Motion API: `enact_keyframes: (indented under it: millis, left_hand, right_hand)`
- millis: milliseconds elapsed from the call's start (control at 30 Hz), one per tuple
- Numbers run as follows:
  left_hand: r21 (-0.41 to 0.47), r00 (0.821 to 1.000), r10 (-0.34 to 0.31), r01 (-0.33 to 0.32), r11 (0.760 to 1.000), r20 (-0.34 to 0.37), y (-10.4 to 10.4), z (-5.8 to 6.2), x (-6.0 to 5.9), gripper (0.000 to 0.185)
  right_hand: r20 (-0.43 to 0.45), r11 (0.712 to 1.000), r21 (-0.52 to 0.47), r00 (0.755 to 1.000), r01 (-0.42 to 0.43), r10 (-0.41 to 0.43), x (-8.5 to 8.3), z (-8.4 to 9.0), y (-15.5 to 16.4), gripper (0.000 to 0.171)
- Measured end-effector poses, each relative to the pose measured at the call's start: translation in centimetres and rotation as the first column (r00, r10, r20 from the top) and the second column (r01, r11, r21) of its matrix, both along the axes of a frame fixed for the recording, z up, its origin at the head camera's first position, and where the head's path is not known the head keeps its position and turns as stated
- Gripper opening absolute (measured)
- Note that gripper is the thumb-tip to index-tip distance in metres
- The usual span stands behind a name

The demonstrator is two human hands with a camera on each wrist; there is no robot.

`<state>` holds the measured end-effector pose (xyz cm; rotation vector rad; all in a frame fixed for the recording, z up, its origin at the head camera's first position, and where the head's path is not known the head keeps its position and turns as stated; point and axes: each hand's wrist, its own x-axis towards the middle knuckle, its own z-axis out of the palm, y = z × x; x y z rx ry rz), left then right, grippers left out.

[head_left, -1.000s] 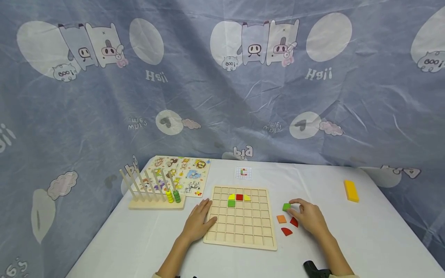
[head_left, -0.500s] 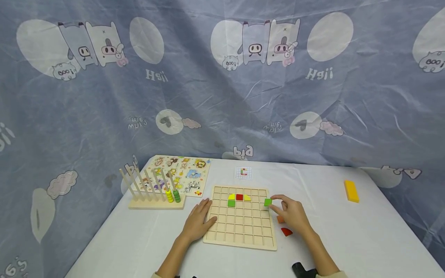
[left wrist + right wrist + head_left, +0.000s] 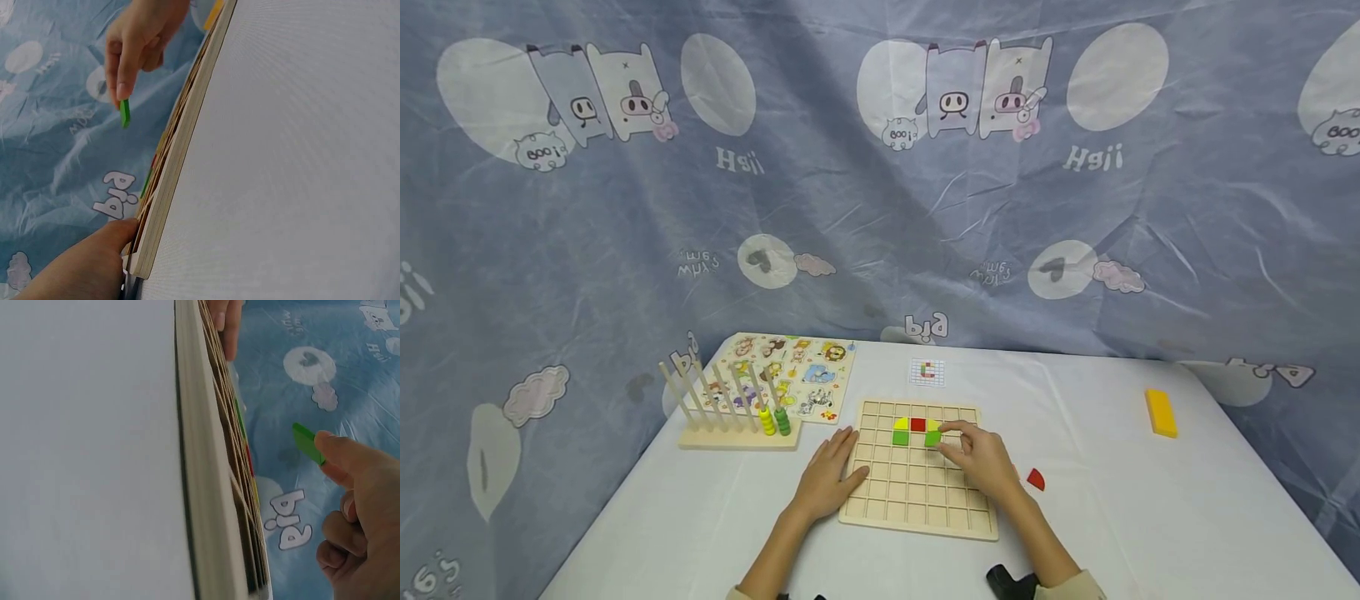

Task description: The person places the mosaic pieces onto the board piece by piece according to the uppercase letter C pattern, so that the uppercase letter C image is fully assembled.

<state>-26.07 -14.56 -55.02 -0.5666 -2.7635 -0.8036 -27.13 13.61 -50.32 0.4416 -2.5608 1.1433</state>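
My right hand [image 3: 985, 462] pinches a green square tile [image 3: 306, 443] between thumb and fingertips, above the wooden grid board [image 3: 898, 492]. In both wrist views the tile hangs clear of the board. In the head view it overlaps the lower part of a yellow piece [image 3: 933, 424] on the board. A second yellow piece [image 3: 900, 423], a red square [image 3: 918, 425] and another green square [image 3: 900, 438] sit in the grid's upper cells. My left hand [image 3: 827, 475] rests with extended fingers on the board's left edge, thumb on top.
A red quarter-round piece [image 3: 1036, 479] lies right of the board; my right forearm hides other pieces there. A small pattern card [image 3: 927, 372] lies behind the board. At left stand a peg rack [image 3: 737, 439] and an animal puzzle [image 3: 820, 396]. A yellow block [image 3: 1161, 413] lies far right.
My right hand has carried the green tile from the table at right, leftward over the board's edge, to beside the yellow and red pieces. My left hand has stayed in place.
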Motion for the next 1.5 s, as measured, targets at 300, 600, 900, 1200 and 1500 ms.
enact_keyframes:
  millis: [300, 600, 900, 1200, 1500]
  left_hand:
    - [-0.006, 1.000, -0.005, 0.005, 1.000, 0.003, 0.0, 0.2, 0.0, 0.066]
    - [-0.016, 1.000, 0.001, -0.001, 1.000, 0.007, 0.0, 0.0, 0.0, 0.066]
    - [-0.022, 1.000, 0.011, -0.011, 1.000, 0.012, 0.1, 0.1, 0.0, 0.066]
    - [-0.009, 0.999, 0.016, -0.015, 1.000, 0.032, 0.2, 0.3, 0.2, 0.066]
    - [-0.012, 0.999, 0.022, -0.022, 1.000, 0.032, 0.3, 0.3, 0.1, 0.066]
  right_hand:
    - [0.065, 0.999, -0.024, 0.997, -0.048, 0.050, 0.0, -0.9, -2.8, 0.029]
    - [0.050, 0.998, 0.052, 0.998, -0.038, 0.035, 0.0, -1.8, -4.1, 0.026]
    - [0.024, 0.995, 0.088, 0.998, -0.051, 0.049, -0.1, -2.0, -4.4, 0.024]
    - [-0.007, 0.984, 0.173, 0.999, -0.047, 0.049, -0.2, -2.5, -4.7, 0.024]
    - [-0.021, 0.980, 0.195, 0.999, -0.039, 0.044, -0.2, -2.4, -4.9, 0.025]
